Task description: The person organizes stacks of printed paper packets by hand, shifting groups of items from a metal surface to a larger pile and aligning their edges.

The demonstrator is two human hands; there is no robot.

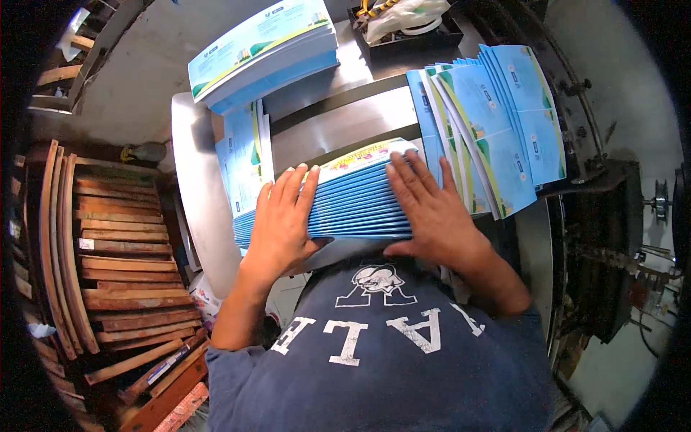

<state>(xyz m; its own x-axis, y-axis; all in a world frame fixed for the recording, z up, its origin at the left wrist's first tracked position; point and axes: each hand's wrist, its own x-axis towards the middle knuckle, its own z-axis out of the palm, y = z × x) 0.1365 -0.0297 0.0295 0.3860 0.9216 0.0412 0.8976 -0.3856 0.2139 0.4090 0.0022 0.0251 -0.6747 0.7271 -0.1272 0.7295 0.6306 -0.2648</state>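
A fanned stack of thin blue booklets (360,209) lies before me on the metal table, its many folded edges facing me and a colourful printed page showing at the back. Over its left end rests my left hand (283,219), fingers stretched forward and thumb toward the near edge. My right hand (435,209) lies spread across the right end, its thumb also low at the near side. Each palm touches the stack, and neither hand is closed round it. More booklets (241,158) with a blue and green cover lie beyond my left hand.
A tall pile of blue and white booklets (266,47) stands at the back left. Overlapping booklets (504,119) spread on the right. A dark tray (446,37) with odds and ends sits at the back. Wooden slats (129,248) are stacked at the left; machine parts (604,252) stand at the right.
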